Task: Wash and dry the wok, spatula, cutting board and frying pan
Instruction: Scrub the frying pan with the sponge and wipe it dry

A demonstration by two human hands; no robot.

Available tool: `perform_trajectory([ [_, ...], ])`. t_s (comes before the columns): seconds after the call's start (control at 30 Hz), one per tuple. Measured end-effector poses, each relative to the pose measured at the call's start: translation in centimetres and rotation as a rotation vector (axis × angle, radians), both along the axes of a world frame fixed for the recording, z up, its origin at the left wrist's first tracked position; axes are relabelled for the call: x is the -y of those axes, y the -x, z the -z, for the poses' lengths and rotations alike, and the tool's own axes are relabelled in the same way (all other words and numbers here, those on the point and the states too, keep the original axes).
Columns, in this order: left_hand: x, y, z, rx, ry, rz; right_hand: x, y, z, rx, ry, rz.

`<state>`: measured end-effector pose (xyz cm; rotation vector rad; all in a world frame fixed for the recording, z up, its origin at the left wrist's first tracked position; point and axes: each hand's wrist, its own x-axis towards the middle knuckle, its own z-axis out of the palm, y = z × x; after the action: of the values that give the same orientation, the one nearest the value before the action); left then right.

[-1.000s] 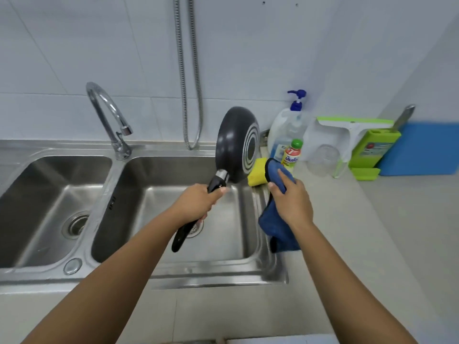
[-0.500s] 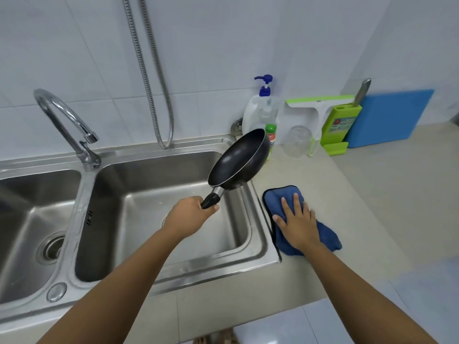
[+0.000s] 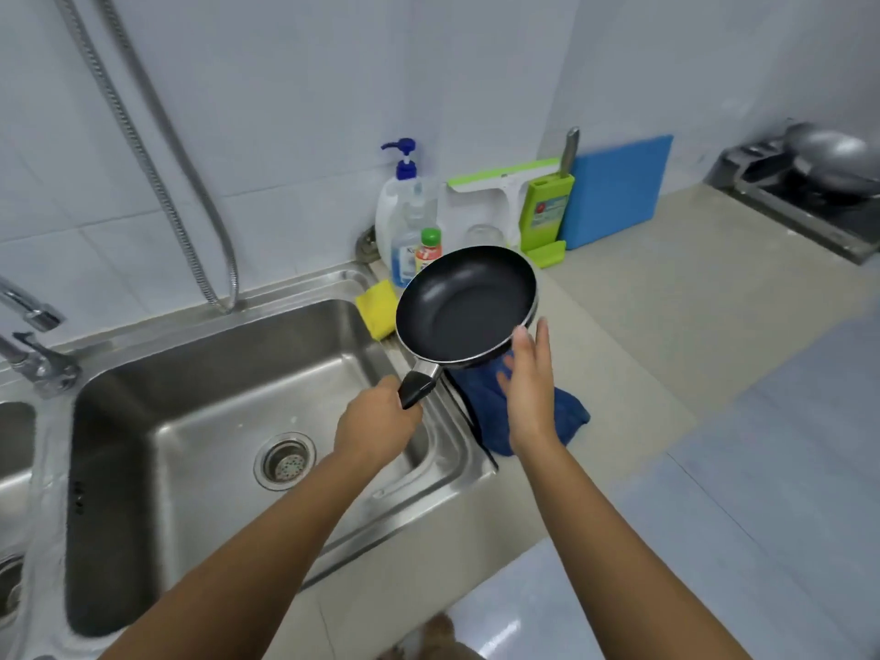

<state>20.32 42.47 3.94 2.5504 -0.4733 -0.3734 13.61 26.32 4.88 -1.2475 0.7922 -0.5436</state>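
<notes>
The left hand [image 3: 376, 426] curls round the handle of the black frying pan [image 3: 466, 307], held inside-up over the sink [image 3: 457, 421] rim and a blue cloth [image 3: 566, 416] on the grey counter [image 3: 643, 326], the right hand [image 3: 528, 378] straight-fingered and holding nothing beside its rim, while farther back a soap bottle [image 3: 405, 216] and blue cutting board [image 3: 619, 188] stand at the white-tiled wall and the wok [image 3: 828, 159] sits on the stove.

A steel sink [image 3: 109, 516] filled the lower left of the frame, with a faucet [image 3: 28, 345] at the left edge and a hose [image 3: 232, 273] hanging above. Above centre, a yellow sponge [image 3: 376, 309] lay beside a pump bottle [image 3: 402, 216].
</notes>
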Motion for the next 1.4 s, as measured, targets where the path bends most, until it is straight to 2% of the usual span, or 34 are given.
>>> perform_trajectory([
  [0.2, 5.3, 2.3, -0.3, -0.027, 0.081, 0.091, 2.1, 2.7, -1.4, 0.095, 0.03, 0.241],
  [0.37, 12.8, 4.1, 0.0, -0.382, 0.363, 0.216, 9.0, 6.5, -1.9, 0.211, -0.003, 0.38],
  [0.53, 22.2, 7.4, -0.3, -0.483, 0.473, 0.202, 18.5, 10.3, -1.8, 0.17, -0.04, 0.418],
  [0.8, 37.7, 13.3, 0.1, -0.463, 0.464, 0.119, 34.9, 14.7, -2.1, 0.066, -0.021, 0.366],
  [1.0, 45.9, 15.7, 0.9, -0.465, 0.479, -0.019, 44.0, 13.7, -1.3, -0.065, 0.077, 0.23],
  [1.4, 57.5, 9.2, 4.3, -0.564, 0.606, -0.244, 56.5, 3.6, 1.4, -0.182, 0.029, 0.077],
])
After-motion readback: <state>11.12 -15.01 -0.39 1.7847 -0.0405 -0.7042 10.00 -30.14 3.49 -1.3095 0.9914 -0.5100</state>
